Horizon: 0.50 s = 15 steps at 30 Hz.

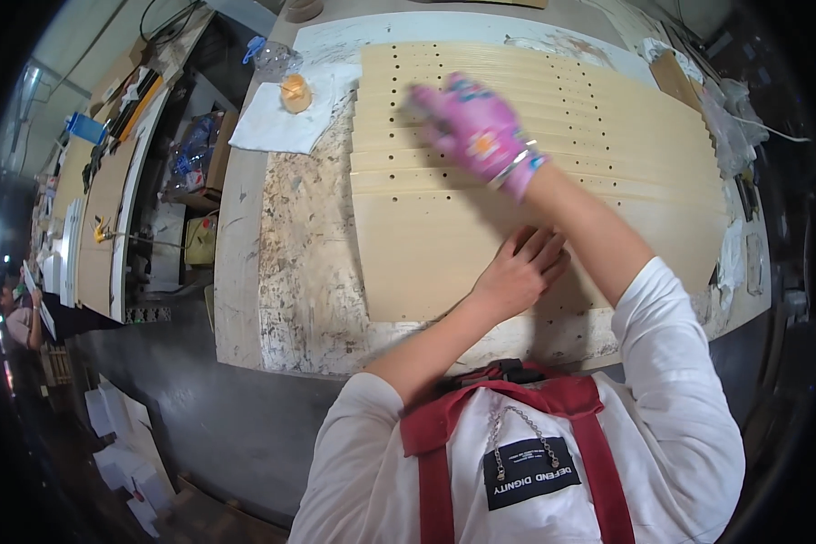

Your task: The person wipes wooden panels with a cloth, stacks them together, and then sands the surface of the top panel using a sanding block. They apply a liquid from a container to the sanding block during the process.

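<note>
Several pale wood-coloured panels lie overlapped like steps on the worktable, with rows of small dark holes across their far parts. My right hand, in a pink flowered glove with a wristband, is over the holed far-left part of the panels. Its fingers are smeared by motion, so I cannot see whether they hold anything. Bare, my left hand rests on the nearest panel beneath my right forearm. Its fingers are bent and apart, and nothing shows in them.
A jar of orange-tan paste stands on a white cloth at the table's far left, beside a clear plastic bottle. Paint-stained board borders the panels. Clear plastic wrap lies at right. Shelving stands left; another person is farther off.
</note>
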Tool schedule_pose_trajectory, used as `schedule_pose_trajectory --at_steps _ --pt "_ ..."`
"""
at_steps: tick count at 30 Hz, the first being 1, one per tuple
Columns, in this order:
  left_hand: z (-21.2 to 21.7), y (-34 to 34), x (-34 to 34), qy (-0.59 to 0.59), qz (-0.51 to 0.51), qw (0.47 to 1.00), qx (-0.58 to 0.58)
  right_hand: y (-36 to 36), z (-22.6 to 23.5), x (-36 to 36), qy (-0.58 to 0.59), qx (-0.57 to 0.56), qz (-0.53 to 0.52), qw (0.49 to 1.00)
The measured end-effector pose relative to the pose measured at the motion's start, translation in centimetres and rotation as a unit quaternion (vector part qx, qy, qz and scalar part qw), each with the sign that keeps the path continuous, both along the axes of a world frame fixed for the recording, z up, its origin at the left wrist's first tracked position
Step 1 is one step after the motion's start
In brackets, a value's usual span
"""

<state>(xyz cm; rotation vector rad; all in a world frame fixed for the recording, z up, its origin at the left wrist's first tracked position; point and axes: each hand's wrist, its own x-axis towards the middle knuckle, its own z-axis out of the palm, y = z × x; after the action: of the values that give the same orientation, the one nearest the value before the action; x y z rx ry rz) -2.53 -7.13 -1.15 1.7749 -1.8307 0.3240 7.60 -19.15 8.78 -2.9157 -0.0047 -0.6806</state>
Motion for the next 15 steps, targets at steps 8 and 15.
schedule_pose_trajectory --at_steps 8,15 --pt "-0.1 0.0 0.0 -0.004 0.014 0.999 -0.037 -3.7 -1.6 0.6 0.029 0.313 -0.09 0.945" --pt "-4.7 0.7 0.2 0.006 -0.011 0.997 -0.079 4.9 -1.2 1.8 0.073 0.061 0.004 0.995"
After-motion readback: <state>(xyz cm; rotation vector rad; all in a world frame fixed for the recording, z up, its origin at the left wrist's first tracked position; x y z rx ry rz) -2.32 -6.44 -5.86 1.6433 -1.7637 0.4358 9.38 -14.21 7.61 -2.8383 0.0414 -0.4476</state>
